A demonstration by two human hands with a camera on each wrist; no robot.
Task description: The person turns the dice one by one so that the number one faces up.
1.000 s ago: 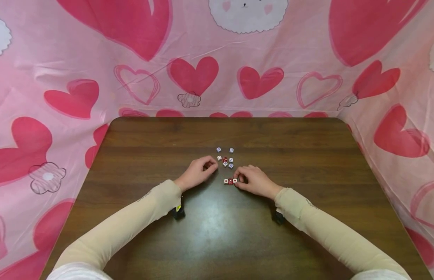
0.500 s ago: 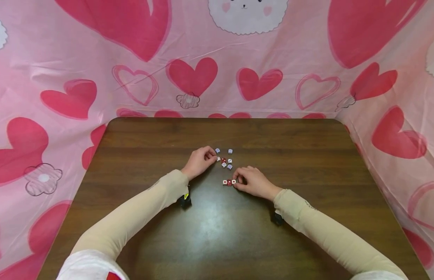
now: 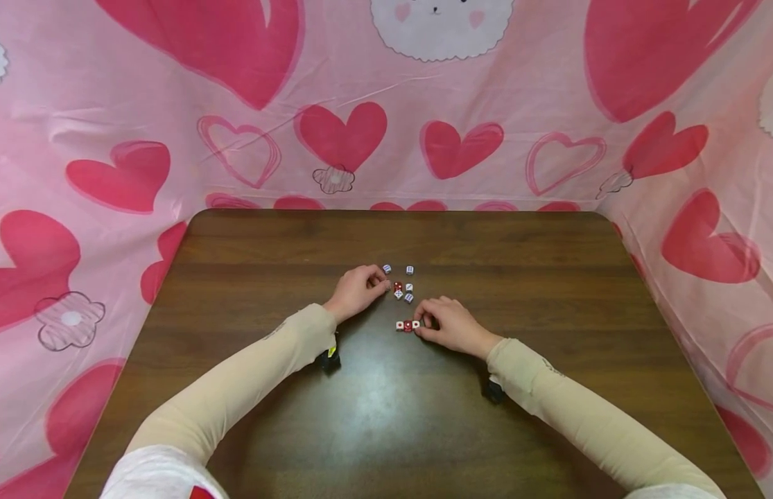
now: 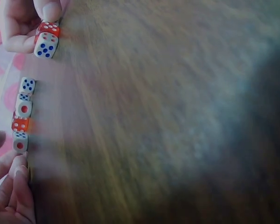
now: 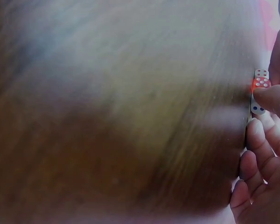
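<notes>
My left hand [image 3: 360, 291] reaches in from the left, its fingertips right at a white die [image 4: 20, 141] that they partly cover in the head view. In the left wrist view the thumb stands a little off that die, with fingers close beside it. My right hand [image 3: 455, 326] pinches the white end die [image 3: 416, 324] of a short row between thumb and forefinger. A red die [image 3: 407, 326] sits in the middle of that row, and another white die [image 3: 400, 326] is at its left end.
Behind the row lie a second red die [image 3: 397, 285] and several loose white dice, including one [image 3: 387, 269] close to the left fingers and one [image 3: 410, 269] farther right. All rest on a dark wooden table [image 3: 386, 430]. A pink heart-printed cloth [image 3: 398, 90] hangs around it.
My left hand has moved forward and right, then slightly back down to the white die, now partly covering it. The right hand and the row of three dice look much the same.
</notes>
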